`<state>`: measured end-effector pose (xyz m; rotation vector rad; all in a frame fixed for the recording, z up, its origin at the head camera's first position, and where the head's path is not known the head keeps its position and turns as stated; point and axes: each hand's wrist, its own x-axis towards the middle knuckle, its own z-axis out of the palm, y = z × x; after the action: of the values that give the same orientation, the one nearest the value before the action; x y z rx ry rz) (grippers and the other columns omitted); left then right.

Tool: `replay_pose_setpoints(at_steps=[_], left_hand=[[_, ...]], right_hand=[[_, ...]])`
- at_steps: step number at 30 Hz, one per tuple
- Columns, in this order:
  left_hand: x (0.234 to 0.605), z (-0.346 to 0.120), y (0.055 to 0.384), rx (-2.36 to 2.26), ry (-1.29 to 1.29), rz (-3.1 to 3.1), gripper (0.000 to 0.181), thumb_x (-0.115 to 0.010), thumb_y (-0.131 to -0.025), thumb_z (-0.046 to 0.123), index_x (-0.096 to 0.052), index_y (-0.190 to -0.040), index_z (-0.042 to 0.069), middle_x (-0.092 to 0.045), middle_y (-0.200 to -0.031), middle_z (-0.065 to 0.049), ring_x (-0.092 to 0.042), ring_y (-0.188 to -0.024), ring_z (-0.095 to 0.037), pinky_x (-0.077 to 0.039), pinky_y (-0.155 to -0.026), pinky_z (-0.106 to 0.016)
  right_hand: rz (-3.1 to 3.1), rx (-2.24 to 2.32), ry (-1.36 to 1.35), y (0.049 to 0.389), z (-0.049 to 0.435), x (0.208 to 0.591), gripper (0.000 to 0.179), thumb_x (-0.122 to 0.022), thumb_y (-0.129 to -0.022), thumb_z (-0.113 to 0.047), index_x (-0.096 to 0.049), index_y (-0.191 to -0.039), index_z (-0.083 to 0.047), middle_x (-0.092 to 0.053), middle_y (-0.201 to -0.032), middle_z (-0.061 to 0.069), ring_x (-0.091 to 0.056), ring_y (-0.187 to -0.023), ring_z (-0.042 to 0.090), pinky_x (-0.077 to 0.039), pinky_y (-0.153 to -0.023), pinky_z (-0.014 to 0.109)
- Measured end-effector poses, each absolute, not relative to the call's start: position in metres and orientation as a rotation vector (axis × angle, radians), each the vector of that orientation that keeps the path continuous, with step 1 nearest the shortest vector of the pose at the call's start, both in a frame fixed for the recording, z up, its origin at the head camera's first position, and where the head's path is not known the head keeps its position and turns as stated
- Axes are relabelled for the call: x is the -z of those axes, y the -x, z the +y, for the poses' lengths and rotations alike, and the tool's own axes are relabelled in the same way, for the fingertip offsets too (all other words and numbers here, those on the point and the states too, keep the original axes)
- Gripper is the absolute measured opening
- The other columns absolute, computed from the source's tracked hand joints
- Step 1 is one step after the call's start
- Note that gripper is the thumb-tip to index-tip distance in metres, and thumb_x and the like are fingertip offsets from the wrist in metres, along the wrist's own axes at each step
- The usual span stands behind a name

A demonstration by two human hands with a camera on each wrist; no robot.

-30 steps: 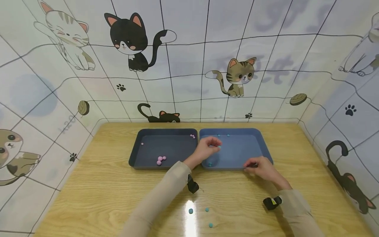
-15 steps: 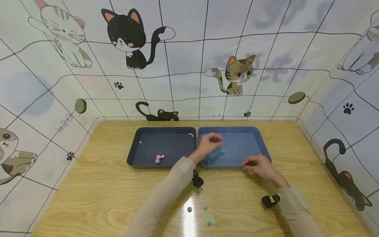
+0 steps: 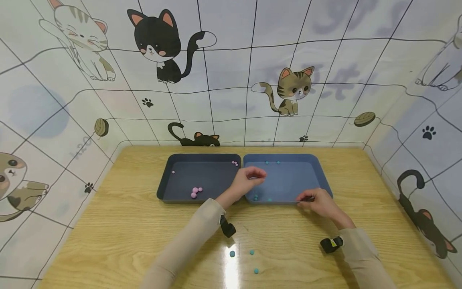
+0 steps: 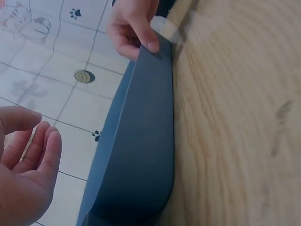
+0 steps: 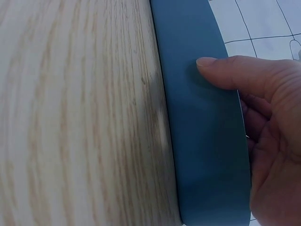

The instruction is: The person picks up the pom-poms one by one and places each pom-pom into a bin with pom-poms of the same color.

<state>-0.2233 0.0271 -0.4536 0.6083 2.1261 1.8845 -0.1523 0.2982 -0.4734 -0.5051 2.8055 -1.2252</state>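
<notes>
Over the left part of the blue tray (image 3: 294, 176), my left hand (image 3: 245, 181) hovers with loosely bent fingers. The left wrist view shows a gap between that hand's thumb and fingertips (image 4: 55, 141), with nothing in it. My right hand (image 3: 317, 202) pinches the tray's front rim, its thumb (image 5: 218, 70) on the outer wall and the fingers behind. Inside the blue tray, a teal ball (image 3: 269, 199) lies by the front wall. Other small teal balls (image 3: 256, 197) are in the front left corner, and two more (image 3: 278, 162) lie along the back.
A dark grey tray (image 3: 202, 198) stands against the blue tray's left side, with several pink balls (image 3: 195, 190) in it. Three teal balls (image 3: 252, 252) lie on the wooden table (image 3: 108, 241) in front. A cat-patterned wall covering (image 3: 223, 100) encloses the back and sides.
A teal ball has left my left fingertips and rolled to the blue tray's front wall. My left hand has drawn slightly back to the left. The right hand keeps its hold on the rim.
</notes>
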Motion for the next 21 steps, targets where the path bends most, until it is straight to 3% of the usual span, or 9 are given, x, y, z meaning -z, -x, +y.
replay_pose_setpoints(at_steps=[11, 18, 21], left_hand=[[0.447, 0.003, 0.194, -1.861, -0.653, 2.013, 0.019, -0.061, -0.087, -0.006, -0.063, -0.105, -0.009, -0.061, -0.106, -0.027, -0.060, -0.096, -0.026, -0.052, -0.077, -0.026], [0.450, -0.015, 0.175, -1.877, -0.702, 1.986, 0.019, -0.063, -0.085, -0.005, -0.063, -0.104, -0.008, -0.063, -0.103, -0.026, -0.060, -0.089, -0.011, -0.051, -0.077, -0.022], [0.455, -0.021, 0.168, -1.886, -0.727, 1.979, 0.019, -0.062, -0.085, -0.006, -0.062, -0.103, -0.010, -0.062, -0.102, -0.028, -0.060, -0.089, -0.012, -0.052, -0.077, -0.022]], right_hand=[[2.808, 1.233, 0.484, 0.152, 0.298, 0.473, 0.005, -0.073, -0.079, -0.004, -0.072, -0.083, -0.007, -0.068, -0.081, 0.005, -0.059, -0.070, 0.006, -0.050, -0.059, 0.022], [2.803, 1.240, 0.482, 0.152, 0.298, 0.473, 0.005, -0.073, -0.079, -0.004, -0.072, -0.083, -0.007, -0.068, -0.081, 0.004, -0.059, -0.070, 0.006, -0.050, -0.059, 0.023], [2.802, 1.235, 0.475, 0.152, 0.297, 0.473, 0.004, -0.072, -0.080, -0.004, -0.072, -0.084, -0.006, -0.068, -0.081, 0.005, -0.058, -0.070, 0.006, -0.049, -0.058, 0.022]])
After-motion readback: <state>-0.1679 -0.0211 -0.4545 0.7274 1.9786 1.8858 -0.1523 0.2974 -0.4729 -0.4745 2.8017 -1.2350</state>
